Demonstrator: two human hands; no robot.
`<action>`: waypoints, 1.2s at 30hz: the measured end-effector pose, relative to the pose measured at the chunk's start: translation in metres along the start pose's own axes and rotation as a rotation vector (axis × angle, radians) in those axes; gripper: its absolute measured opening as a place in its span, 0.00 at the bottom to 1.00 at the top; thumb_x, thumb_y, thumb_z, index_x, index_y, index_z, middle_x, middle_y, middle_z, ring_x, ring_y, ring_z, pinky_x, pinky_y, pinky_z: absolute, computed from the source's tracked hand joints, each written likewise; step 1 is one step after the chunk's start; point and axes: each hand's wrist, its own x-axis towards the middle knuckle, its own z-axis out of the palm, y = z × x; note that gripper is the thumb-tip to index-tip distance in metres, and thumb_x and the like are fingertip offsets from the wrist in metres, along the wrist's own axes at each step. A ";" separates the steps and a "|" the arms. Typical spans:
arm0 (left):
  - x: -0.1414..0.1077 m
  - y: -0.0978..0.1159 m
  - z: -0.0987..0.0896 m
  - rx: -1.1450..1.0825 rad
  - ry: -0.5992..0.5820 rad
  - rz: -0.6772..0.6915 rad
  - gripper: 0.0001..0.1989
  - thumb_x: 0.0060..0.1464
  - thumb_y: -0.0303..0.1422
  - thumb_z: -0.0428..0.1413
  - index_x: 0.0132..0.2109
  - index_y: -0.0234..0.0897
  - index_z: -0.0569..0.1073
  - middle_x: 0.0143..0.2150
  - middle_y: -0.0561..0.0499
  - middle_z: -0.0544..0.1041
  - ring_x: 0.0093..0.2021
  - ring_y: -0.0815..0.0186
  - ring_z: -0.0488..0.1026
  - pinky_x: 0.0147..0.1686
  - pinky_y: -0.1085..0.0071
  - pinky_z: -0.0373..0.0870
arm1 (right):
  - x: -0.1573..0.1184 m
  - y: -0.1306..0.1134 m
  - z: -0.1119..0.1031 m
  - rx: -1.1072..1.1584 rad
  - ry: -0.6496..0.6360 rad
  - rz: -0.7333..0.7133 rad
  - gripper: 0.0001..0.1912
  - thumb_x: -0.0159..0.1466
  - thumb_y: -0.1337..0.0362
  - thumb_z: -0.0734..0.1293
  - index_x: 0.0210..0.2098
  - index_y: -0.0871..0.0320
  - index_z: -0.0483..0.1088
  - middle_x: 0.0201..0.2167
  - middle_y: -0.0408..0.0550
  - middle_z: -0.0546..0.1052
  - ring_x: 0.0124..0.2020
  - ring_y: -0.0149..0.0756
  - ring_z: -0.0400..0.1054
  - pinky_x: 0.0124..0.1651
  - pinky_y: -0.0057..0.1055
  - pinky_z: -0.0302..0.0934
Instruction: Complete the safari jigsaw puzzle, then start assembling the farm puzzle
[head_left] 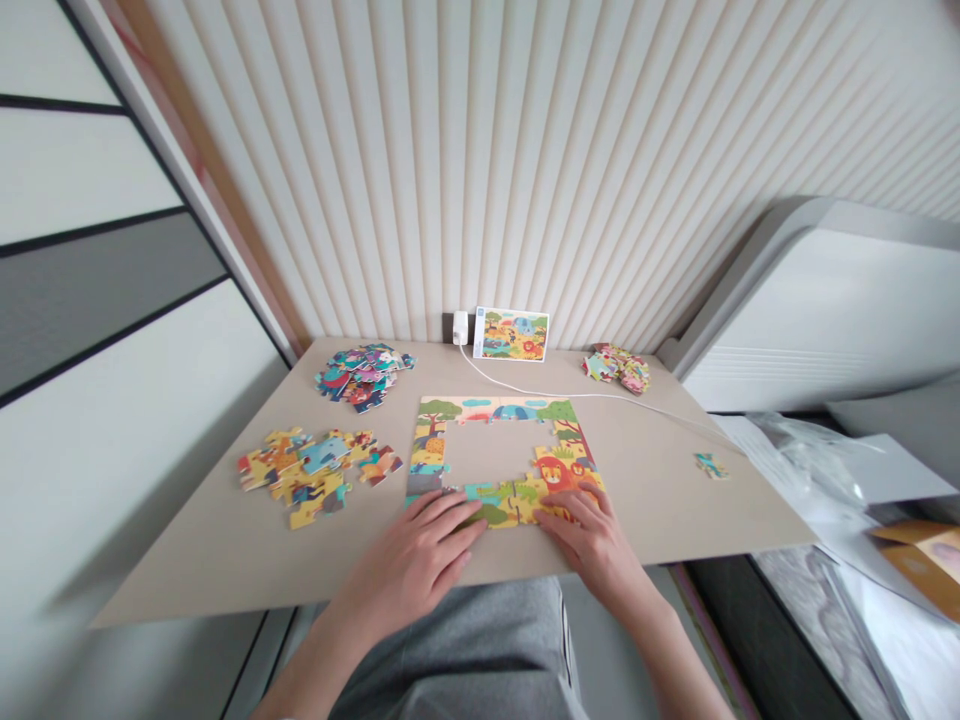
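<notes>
A jigsaw puzzle (431,440) with its border joined into a rectangle lies in the middle of the table, bare tabletop showing inside it. My left hand (427,545) rests flat on the lower left of the border, fingers stretched out. On the lower right, below the lion picture (556,474), my right hand (589,528) lies with its fingers spread over the pieces. Neither hand holds anything. Parts of the bottom edge are hidden under my fingers. Loose yellow and blue puzzle pieces (311,470) lie in a spread heap to the left.
At the back left is a pile of dark multicoloured pieces (364,375); another pile (619,367) sits back right. A picture card (512,335) leans against the ribbed wall beside a white charger (460,328). Its cable (540,391) crosses the table. One small piece (710,466) lies far right.
</notes>
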 end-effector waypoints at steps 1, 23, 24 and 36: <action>0.000 0.000 0.000 0.003 -0.010 0.001 0.20 0.68 0.31 0.52 0.65 0.45 0.72 0.66 0.49 0.72 0.66 0.56 0.66 0.67 0.52 0.65 | 0.000 0.000 0.000 0.002 0.000 -0.002 0.13 0.73 0.67 0.63 0.51 0.48 0.78 0.50 0.50 0.80 0.50 0.41 0.74 0.63 0.48 0.58; 0.000 -0.001 0.001 0.022 -0.030 0.007 0.21 0.68 0.30 0.52 0.65 0.45 0.71 0.67 0.50 0.71 0.67 0.56 0.66 0.67 0.51 0.65 | 0.001 -0.001 -0.002 0.040 -0.050 -0.063 0.12 0.75 0.68 0.62 0.53 0.53 0.74 0.52 0.49 0.81 0.53 0.39 0.73 0.69 0.50 0.47; 0.000 -0.001 0.001 0.025 -0.039 0.005 0.21 0.68 0.30 0.52 0.65 0.45 0.71 0.68 0.50 0.71 0.67 0.56 0.66 0.67 0.51 0.65 | 0.001 0.000 -0.002 0.041 -0.053 -0.066 0.13 0.75 0.68 0.61 0.53 0.53 0.74 0.52 0.49 0.81 0.54 0.40 0.73 0.69 0.50 0.47; -0.001 -0.001 0.001 0.003 -0.008 0.010 0.21 0.67 0.30 0.53 0.65 0.45 0.72 0.67 0.50 0.72 0.66 0.56 0.67 0.67 0.51 0.65 | -0.019 -0.005 0.004 -0.023 0.138 0.042 0.13 0.72 0.68 0.65 0.54 0.53 0.75 0.51 0.53 0.79 0.53 0.44 0.73 0.59 0.47 0.64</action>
